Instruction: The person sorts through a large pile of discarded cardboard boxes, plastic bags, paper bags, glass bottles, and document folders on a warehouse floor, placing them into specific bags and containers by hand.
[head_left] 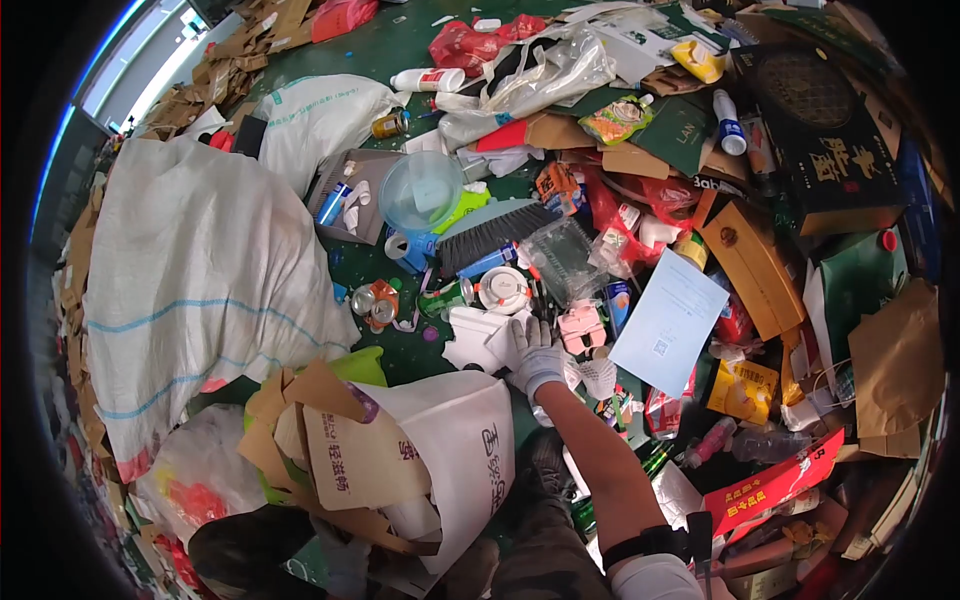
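My right hand, in a white glove, reaches into the middle of the pile. Its fingers are stretched out and rest on the right end of a crumpled white piece, which may be paper or foam. Just above the fingertips is a round white lid-like item. A pink plastic item sits beside the hand. My left hand seems to be the dim, pale gloved shape low in the frame, below an open cardboard box; its fingers cannot be made out.
A large white woven sack stands at left. A white printed bag lies before my legs. Around the hand are a brush head, a clear tub, cans, a pale blue sheet and a black box.
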